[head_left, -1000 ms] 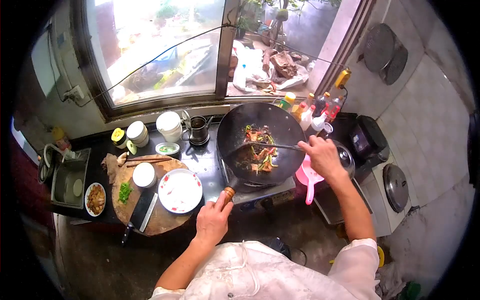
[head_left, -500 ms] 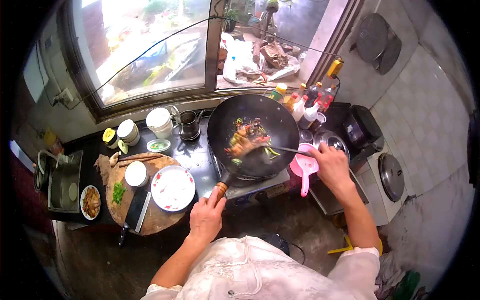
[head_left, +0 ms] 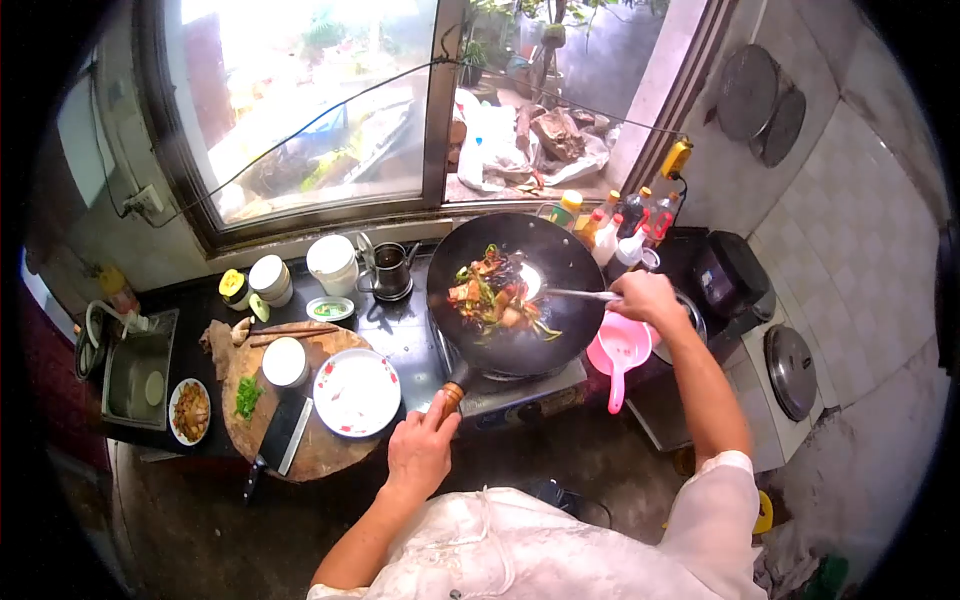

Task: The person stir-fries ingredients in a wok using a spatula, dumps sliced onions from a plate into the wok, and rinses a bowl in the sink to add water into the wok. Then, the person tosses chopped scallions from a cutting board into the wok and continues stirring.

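My left hand is wrapped round the wooden grip of the wok's handle. The black wok sits on the gas stove, holding a stir-fry of browned pieces and green pepper strips. From the right, my right hand grips the long handle of a metal wok spatula. Its shiny head is inside the wok, at the right side of the food. Just below my right hand, a pink plastic ladle rests beside the stove.
Left of the stove, a round chopping board bears a cleaver, chopped greens, a white bowl and a floral plate. Sauce bottles stand behind the wok's right side. A dish of food sits near the sink.
My right hand has moved slightly up and left with the spatula, whose head now shows clearly. The food has shifted in the wok. The whole view has tilted, so the scene sits lower.
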Demonstrator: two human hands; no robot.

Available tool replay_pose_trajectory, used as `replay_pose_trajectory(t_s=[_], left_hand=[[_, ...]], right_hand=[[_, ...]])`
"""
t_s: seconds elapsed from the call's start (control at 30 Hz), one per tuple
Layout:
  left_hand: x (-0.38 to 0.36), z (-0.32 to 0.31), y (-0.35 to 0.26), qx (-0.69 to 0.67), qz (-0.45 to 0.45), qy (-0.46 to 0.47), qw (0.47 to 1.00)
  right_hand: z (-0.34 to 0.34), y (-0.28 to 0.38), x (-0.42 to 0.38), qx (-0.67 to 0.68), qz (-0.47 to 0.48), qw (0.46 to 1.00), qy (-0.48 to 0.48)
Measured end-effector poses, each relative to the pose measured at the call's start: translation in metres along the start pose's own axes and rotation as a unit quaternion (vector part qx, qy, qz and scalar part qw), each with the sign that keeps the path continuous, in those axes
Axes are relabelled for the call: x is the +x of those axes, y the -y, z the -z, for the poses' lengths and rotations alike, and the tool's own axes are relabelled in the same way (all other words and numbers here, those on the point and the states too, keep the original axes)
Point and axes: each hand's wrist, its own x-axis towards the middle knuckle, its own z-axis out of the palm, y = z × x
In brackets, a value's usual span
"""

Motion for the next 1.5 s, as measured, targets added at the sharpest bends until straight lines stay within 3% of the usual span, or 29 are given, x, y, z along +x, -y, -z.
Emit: replay_pose_trajectory(t_s=[0.13, 0.37, 0.5, 0.6, 0.73, 0.83, 0.93, 1.0, 1.13, 1.2, 1.27, 1.33, 1.5], left_hand=[[0.0, 0.001, 0.0, -0.004, 0.002, -0.003, 1.0], [0.0, -0.001, -0.001, -0.002, 0.007, -0.025, 1.0], [0.001, 0.001, -0.002, 0.001, 0.01, -0.021, 1.0], [-0.002, -0.002, -0.001, 0.001, 0.011, -0.021, 1.0], [-0.002, -0.003, -0.002, 0.011, 0.006, -0.023, 1.0], [-0.001, -0.003, 0.0, 0.008, 0.005, -0.025, 1.0], [-0.001, -0.003, -0.001, 0.008, 0.007, -0.021, 1.0], [-0.001, -0.003, -0.001, 0.006, 0.008, -0.018, 1.0], [-0.003, 0.0, -0.001, 0.006, 0.014, -0.013, 1.0], [-0.002, -0.001, 0.0, 0.008, 0.012, -0.012, 1.0], [0.0, 0.002, -0.002, 0.011, 0.013, -0.01, 1.0], [0.001, 0.0, -0.003, 0.012, 0.009, -0.012, 1.0], [0.001, -0.002, -0.002, 0.03, -0.003, -0.008, 0.999]], right_hand=[[0.022, 0.003, -0.006, -0.004, 0.042, 0.997, -0.067], [0.045, -0.031, 0.037, -0.112, -0.032, 0.993, -0.035], [0.018, -0.012, 0.058, -0.036, 0.102, 0.994, -0.017], [0.045, -0.013, 0.027, 0.027, 0.083, 0.996, -0.008], [0.058, -0.063, 0.012, -0.055, 0.017, 0.998, -0.03], [0.057, -0.07, 0.014, -0.12, -0.007, 0.992, 0.033], [0.029, -0.053, 0.023, 0.113, -0.023, 0.966, 0.233], [-0.024, -0.045, 0.039, 0.275, 0.02, 0.922, 0.272], [-0.084, -0.028, 0.022, 0.474, -0.012, 0.857, 0.204], [-0.092, -0.032, 0.012, 0.494, -0.054, 0.849, 0.178], [-0.092, -0.043, 0.004, 0.427, -0.058, 0.895, 0.11], [-0.055, -0.027, -0.019, 0.262, -0.069, 0.963, -0.001], [-0.042, 0.019, -0.051, 0.033, 0.016, 0.975, -0.217]])
